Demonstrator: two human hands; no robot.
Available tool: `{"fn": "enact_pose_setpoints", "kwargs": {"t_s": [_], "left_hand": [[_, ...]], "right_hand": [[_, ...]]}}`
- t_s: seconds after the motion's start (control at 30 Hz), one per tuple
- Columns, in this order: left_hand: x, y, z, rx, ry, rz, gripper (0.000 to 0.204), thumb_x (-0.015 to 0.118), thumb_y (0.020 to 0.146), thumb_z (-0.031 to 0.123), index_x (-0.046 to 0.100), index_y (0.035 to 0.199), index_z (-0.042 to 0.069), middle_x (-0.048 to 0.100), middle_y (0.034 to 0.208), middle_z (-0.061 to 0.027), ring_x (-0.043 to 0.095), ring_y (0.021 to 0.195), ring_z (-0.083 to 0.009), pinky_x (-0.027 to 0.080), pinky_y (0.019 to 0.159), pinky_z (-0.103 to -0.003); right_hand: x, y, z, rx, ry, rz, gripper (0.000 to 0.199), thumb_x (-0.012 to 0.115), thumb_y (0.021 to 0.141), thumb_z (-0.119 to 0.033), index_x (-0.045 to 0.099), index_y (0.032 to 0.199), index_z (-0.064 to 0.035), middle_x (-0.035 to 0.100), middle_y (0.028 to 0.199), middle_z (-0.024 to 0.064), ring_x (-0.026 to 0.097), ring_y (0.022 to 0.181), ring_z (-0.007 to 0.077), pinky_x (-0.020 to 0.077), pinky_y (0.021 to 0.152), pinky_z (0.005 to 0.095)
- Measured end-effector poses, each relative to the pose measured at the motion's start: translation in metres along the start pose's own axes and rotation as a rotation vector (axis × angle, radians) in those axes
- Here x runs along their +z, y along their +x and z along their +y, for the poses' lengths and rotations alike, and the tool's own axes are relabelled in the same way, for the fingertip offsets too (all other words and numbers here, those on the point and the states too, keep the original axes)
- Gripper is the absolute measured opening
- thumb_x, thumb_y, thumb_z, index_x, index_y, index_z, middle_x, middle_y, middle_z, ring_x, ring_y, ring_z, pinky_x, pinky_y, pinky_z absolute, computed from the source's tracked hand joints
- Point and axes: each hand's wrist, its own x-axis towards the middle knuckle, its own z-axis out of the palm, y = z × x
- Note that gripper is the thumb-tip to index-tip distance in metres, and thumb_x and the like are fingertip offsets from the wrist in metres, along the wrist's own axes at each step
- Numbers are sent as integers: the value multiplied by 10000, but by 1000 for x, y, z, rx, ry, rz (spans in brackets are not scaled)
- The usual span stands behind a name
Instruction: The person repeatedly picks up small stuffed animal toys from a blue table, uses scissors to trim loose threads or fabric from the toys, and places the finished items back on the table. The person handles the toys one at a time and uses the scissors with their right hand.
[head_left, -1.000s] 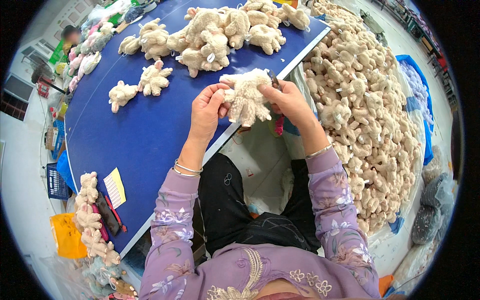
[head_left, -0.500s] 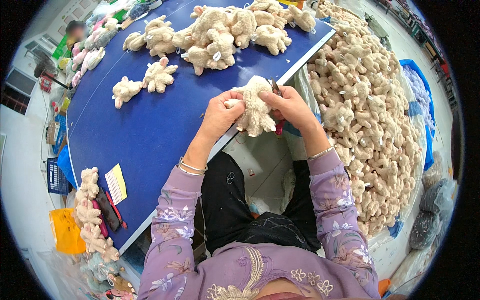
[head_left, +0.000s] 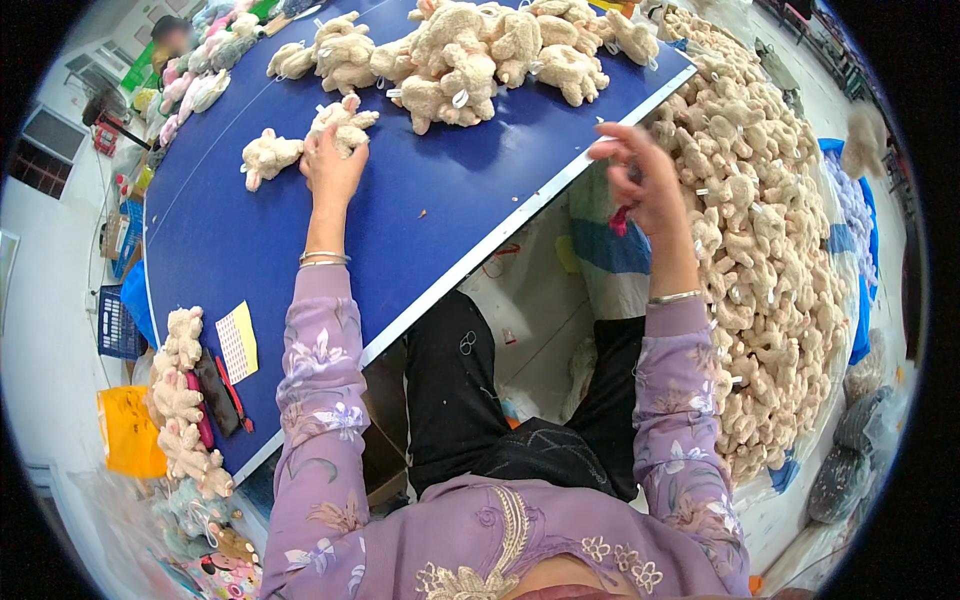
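Note:
My left hand (head_left: pixel 333 165) reaches over the blue table, its fingers closed round a small cream plush toy (head_left: pixel 345 122). Just left of it lies another cream plush toy (head_left: pixel 270 160). Over the table's right edge, my right hand (head_left: pixel 645 185) is smeared by motion, index finger stretched out. A red handle end (head_left: pixel 619 222) shows under its palm; it looks like thread snips, with the blades mostly hidden. At the upper right, a blurred plush toy (head_left: pixel 862 140) appears in mid-air beyond the big heap of like toys (head_left: pixel 765 270).
A cluster of cream plush toys (head_left: pixel 460 60) lies on the far part of the blue table (head_left: pixel 420 250). Near its left corner are a yellow-edged label sheet (head_left: pixel 238 342), a dark case (head_left: pixel 215 393), a red pen (head_left: pixel 238 400) and a row of plush toys (head_left: pixel 182 400). A person (head_left: pixel 170 45) is far left.
The plush toy I held in both hands has left them; a blurred one now flies at upper right. My left hand has moved left onto another toy; my right hand has swung right.

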Motion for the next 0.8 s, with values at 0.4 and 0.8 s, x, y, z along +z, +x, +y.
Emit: {"fn": "enact_pose_setpoints", "kwargs": {"t_s": [0.4, 0.8], "left_hand": [[-88, -88, 119, 191, -732, -241, 288, 706, 720, 45, 497, 918, 38, 562, 852, -133, 593, 779, -306, 475, 697, -370], [-80, -96, 142, 411, -1012, -323, 253, 658, 671, -75, 467, 761, 65, 503, 766, -66, 484, 651, -215, 423, 596, -321]], "right_hand": [[54, -1, 46, -79, -389, -124, 467, 708, 835, -277, 551, 1156, 25, 621, 923, 52, 573, 839, 105, 465, 760, 250], [50, -6, 30, -19, -21, 53, 189, 613, 912, -221, 623, 803, -67, 582, 692, -29, 477, 558, 30, 365, 492, 189]]}}
